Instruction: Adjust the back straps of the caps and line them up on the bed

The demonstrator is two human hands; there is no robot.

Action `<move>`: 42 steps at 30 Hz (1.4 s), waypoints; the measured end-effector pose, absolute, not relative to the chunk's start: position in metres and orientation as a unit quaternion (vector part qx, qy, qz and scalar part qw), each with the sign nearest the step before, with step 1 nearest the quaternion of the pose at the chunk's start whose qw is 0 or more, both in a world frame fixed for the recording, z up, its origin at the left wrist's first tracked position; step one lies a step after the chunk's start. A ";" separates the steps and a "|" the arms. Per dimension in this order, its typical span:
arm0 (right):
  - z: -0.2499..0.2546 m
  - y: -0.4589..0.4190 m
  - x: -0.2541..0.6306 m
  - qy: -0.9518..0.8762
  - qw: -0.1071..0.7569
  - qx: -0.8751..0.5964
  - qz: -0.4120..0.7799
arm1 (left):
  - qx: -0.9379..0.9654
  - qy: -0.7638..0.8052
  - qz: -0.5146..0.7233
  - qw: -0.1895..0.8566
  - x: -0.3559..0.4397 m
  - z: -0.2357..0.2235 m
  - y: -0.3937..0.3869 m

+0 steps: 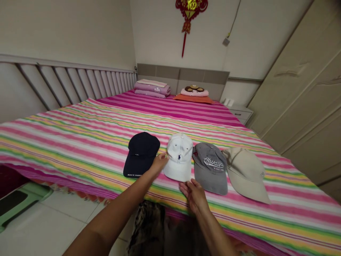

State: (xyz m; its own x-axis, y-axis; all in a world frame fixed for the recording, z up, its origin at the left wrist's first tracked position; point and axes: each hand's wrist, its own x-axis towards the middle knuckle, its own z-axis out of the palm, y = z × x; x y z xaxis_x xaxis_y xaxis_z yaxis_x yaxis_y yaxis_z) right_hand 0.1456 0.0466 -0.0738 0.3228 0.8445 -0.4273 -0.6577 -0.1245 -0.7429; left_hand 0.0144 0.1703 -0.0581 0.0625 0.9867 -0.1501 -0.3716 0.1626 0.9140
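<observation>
Four caps would be several; they lie in a row on a striped bed sheet (80, 142). Second from the left is a white baseball cap (178, 165) with a small dark emblem, brim toward me. My left hand (159, 163) is at its left side, fingertips closed at the edge. Below the brim's right corner, my right hand (194, 193) is turned partly palm up, fingers apart, tips at the brim's edge. A navy cap (142, 151) lies left of my left hand, partly behind my wrist. On the right are a grey cap (210, 167) with lettering and a beige cap (246, 174).
Folded purple bedding (151, 89) and a pink and orange stack (194, 94) lie by the headboard (165, 74). A slatted rail (66, 81) runs along the left. A green stool (23, 202) stands lower left. At right are a nightstand (241, 113) and a wardrobe (301, 89).
</observation>
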 end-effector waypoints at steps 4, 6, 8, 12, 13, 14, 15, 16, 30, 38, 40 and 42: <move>-0.075 0.024 0.150 -0.100 0.646 -0.491 0.576 | 0.367 0.465 0.515 0.620 -0.021 -0.057 0.121; -0.077 0.012 0.152 -0.103 0.637 -0.498 0.580 | 0.357 0.473 0.483 0.645 -0.044 -0.063 0.093; -0.079 0.002 0.152 -0.107 0.627 -0.503 0.585 | 0.299 0.473 0.430 0.708 -0.067 -0.070 0.070; -0.083 -0.011 0.148 -0.117 0.603 -0.516 0.597 | 0.132 0.474 0.514 0.703 -0.095 -0.075 0.059; -0.084 -0.013 0.146 -0.117 0.599 -0.519 0.599 | 0.098 0.467 0.544 0.690 -0.098 -0.074 0.063; -0.085 -0.015 0.144 -0.117 0.596 -0.519 0.602 | 0.069 0.453 0.567 0.684 -0.099 -0.071 0.069; -0.085 -0.016 0.142 -0.116 0.594 -0.518 0.605 | 0.045 0.436 0.583 0.685 -0.098 -0.069 0.076; -0.086 -0.017 0.140 -0.113 0.592 -0.518 0.607 | 0.024 0.418 0.593 0.688 -0.097 -0.066 0.084; -0.091 -0.025 0.136 -0.121 0.574 -0.515 0.625 | 0.021 0.371 0.706 0.603 -0.145 -0.054 0.120; -0.100 -0.026 0.131 -0.112 0.563 -0.518 0.634 | 0.043 0.523 0.628 0.575 -0.165 -0.075 0.105; -0.102 -0.028 0.131 -0.115 0.564 -0.514 0.636 | 0.054 0.543 0.625 0.558 -0.162 -0.074 0.100; -0.102 -0.031 0.131 -0.117 0.564 -0.512 0.637 | 0.062 0.546 0.641 0.536 -0.159 -0.070 0.098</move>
